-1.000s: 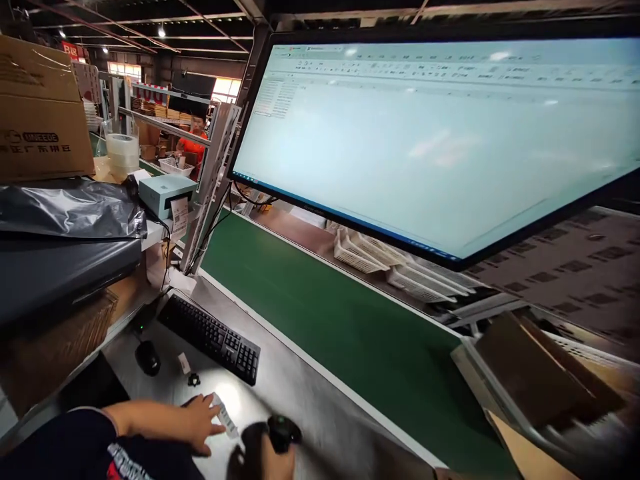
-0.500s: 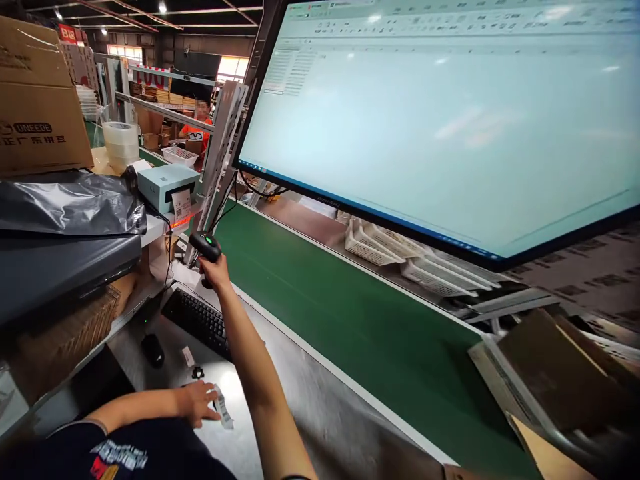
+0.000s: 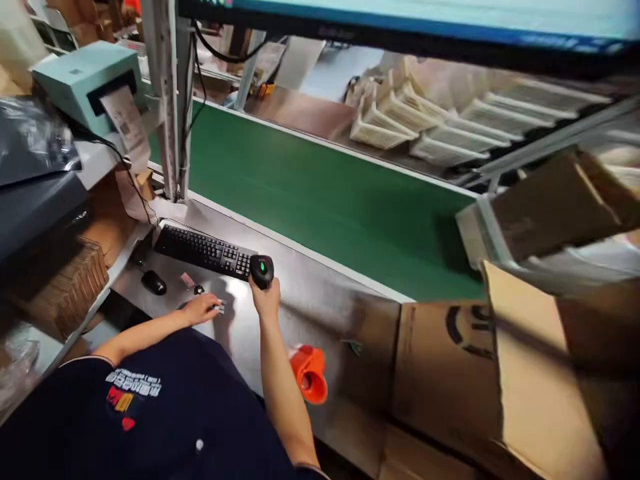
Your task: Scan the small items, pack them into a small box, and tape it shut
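Though near printer (image 3: 75,77) earlier, scanner (image 3: 261,270) away

A table (image 3: 310,293) with a belt (image 3: 310,187) along its far edge, baskets (image 3: 383,130) beyond. Towards the far left corner lies a keyboard (image 3: 203,252); before it, a mouse (image 3: 154,283). The left hand (image 3: 203,309) is right of the mouse, the right hand (image 3: 266,297), holding a scanner (image 3: 262,270), at the keyboard's right end. Near the near edge, a tape dispenser (image 3: 310,373), left of a carton (image 3: 445,373).
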`<state>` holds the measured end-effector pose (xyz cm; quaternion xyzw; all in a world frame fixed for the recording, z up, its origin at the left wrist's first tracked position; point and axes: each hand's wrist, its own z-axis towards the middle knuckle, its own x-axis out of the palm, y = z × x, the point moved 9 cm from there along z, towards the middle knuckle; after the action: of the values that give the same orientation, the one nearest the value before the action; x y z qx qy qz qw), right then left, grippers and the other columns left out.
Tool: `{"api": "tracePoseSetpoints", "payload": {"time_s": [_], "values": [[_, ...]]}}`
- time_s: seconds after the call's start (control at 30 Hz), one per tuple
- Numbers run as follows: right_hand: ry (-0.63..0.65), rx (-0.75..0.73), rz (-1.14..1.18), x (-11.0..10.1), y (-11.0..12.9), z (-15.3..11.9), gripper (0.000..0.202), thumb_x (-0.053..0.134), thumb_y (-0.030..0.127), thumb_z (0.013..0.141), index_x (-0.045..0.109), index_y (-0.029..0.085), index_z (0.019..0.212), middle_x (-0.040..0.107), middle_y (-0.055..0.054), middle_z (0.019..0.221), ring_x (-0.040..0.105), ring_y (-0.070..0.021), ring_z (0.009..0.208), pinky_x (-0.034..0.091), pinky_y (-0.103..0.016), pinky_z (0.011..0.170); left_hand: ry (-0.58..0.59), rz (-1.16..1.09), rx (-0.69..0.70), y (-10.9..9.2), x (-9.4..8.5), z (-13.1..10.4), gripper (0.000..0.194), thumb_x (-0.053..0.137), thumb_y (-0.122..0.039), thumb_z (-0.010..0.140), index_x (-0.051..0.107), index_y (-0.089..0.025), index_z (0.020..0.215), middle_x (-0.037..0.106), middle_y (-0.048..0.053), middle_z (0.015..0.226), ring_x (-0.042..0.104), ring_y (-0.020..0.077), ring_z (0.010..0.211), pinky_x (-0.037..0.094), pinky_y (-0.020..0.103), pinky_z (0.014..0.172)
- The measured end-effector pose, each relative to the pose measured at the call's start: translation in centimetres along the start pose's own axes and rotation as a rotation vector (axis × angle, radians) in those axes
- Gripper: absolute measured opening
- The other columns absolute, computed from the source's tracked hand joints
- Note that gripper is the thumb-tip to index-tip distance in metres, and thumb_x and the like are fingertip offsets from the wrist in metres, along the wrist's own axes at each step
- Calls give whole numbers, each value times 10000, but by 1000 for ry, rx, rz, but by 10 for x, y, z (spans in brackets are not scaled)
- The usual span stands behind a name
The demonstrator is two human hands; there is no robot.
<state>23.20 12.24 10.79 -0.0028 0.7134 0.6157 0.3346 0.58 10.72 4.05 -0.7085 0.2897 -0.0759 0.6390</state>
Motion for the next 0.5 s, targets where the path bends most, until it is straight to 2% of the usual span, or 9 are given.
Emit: {"api": "tracePoseSetpoints", "payload": {"time_s": [0.07,0.1,0.17,0.23,0.3,0.4,0.47,0.5], "values": [[-72,208,-174,-36,-70,-43,175,684,271,782,643,177,924,643,-125,956,638,-314,980,511,-436,858,-78,-60,-68,11,-12,2,185,777,-300,823,632,-186,819,682,38,829,673,203,800,545,346,800],[-80,283,-219,-46,-94,-62,196,677,243,764,656,171,945,636,-128,978,648,-320,973,511,-442,861,-111,-86,-98,15,-18,3,202,764,-309,837,605,-185,829,659,18,803,650,172,735,531,318,745],[-66,370,-258,-50,-124,-89,310,656,211,759,680,145,1061,633,-151,1065,672,-324,980,519,-443,874,-149,-122,-134,16,-28,4,258,781,-326,823,566,-193,874,638,-15,792,620,124,660,506,268,675],[-51,423,-284,-45,-136,-104,445,646,192,771,666,121,1210,632,-194,1193,676,-348,1079,519,-462,950,-175,-171,-165,14,-35,4,364,836,-339,762,556,-203,950,639,-38,794,616,105,638,499,240,645],[-83,397,-307,-39,-130,-110,577,657,175,771,614,102,1341,603,-253,1354,611,-398,1268,478,-524,1080,-204,-280,-241,14,-38,-1,499,905,-334,668,560,-210,1006,649,-52,767,617,106,630,493,233,626],[-147,205,-196,-23,-89,-115,654,696,210,780,571,121,1416,534,-270,1527,487,-414,1441,413,-599,1186,-196,-416,-368,11,-34,-10,588,969,-321,552,591,-198,985,664,-45,703,620,119,612,483,244,604],[-46,118,109,6,-60,-121,591,741,288,794,616,157,1357,610,-224,1462,583,-366,1346,494,-540,1125,-129,-430,-403,4,-26,-14,585,984,-330,527,616,-187,958,682,-31,701,622,121,601,483,250,596],[39,114,281,24,-49,-125,553,760,329,793,640,167,1308,680,-191,1347,660,-327,1217,552,-486,1041,-89,-437,-407,-1,-23,-16,581,990,-330,519,629,-183,951,693,-26,710,623,118,601,485,249,596]]}}
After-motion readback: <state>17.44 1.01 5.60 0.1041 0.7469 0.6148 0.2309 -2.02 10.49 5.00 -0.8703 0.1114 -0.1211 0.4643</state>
